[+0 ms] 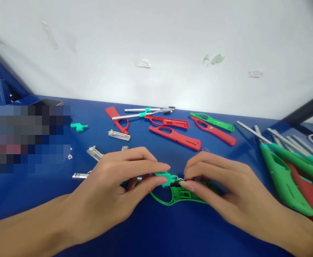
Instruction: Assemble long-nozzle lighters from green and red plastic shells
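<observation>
Currently: 1 teal plastic piece (166, 177), pinched between the thumb and fingers of the left hand (116, 182), just over the green casing half (183, 195) on the blue table (135, 233); white wires (181, 179) at its right side, gripped in the fingertips of the right hand (226, 185). Farther back: 4 red casing pieces (175, 137) and 2 metal tubes (128, 117); at right, a pile of lighters (285, 182).

my left hand (105, 185): bare, slender fingers (137, 167) | my right hand (228, 182): bare, short thumbnail (182, 183) visible | my forearms (33, 228): bare to where my view ends
</observation>
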Demonstrator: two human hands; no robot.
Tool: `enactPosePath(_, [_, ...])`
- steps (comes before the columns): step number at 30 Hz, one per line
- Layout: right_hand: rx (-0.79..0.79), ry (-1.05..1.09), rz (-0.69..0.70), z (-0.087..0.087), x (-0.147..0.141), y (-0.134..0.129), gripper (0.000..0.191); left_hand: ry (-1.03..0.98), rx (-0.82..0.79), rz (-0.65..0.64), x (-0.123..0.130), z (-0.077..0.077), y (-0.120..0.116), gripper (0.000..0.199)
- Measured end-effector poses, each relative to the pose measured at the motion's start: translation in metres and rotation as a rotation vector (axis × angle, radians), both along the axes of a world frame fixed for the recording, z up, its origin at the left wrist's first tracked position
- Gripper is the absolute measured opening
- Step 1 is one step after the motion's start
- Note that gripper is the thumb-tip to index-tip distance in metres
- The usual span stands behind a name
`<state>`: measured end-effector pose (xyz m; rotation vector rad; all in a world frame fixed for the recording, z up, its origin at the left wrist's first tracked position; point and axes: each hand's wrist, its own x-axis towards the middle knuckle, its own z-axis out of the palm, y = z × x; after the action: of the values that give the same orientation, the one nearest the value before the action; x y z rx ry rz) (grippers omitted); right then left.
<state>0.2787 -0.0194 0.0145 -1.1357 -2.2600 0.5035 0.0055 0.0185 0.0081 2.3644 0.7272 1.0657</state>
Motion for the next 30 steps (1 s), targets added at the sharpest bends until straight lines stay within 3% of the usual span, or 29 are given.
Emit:
enactPosePath(17, [0.064, 0.004, -0.005, 0.0004, 0.0003, -0.0021, 0.015, 0.008, 0.073, 0.029, -0.0005, 0.0004, -0.0006, 0.015])
enactPosePath(30, [0.017, 0.078, 0.006, 0.0050, 0.0015, 0.0016, 0.017, 0.026, 0.008, 0.048, -0.0028, -0.0047, -0.0035, 0.011])
